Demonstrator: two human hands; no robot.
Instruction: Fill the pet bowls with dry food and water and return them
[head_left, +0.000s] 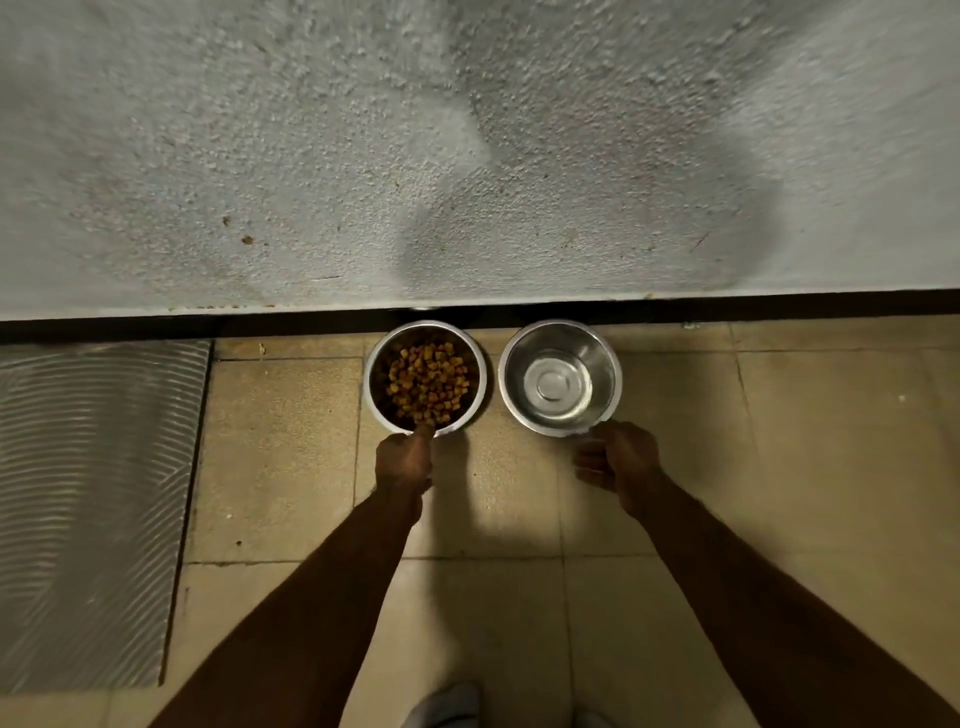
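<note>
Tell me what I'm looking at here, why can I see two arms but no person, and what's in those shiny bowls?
The camera sits on the person's head and looks down, so you see only their arms. There is no machine here, just two bare hands. On the tiled floor, by the wall, stand two metal bowls side by side. The left bowl holds dry pet food; the right bowl seems to hold clear water. The left hand pinches the food bowl's near rim. The right hand is at the other bowl's rim, fingers curled. A grey mat lies to the left.
</note>
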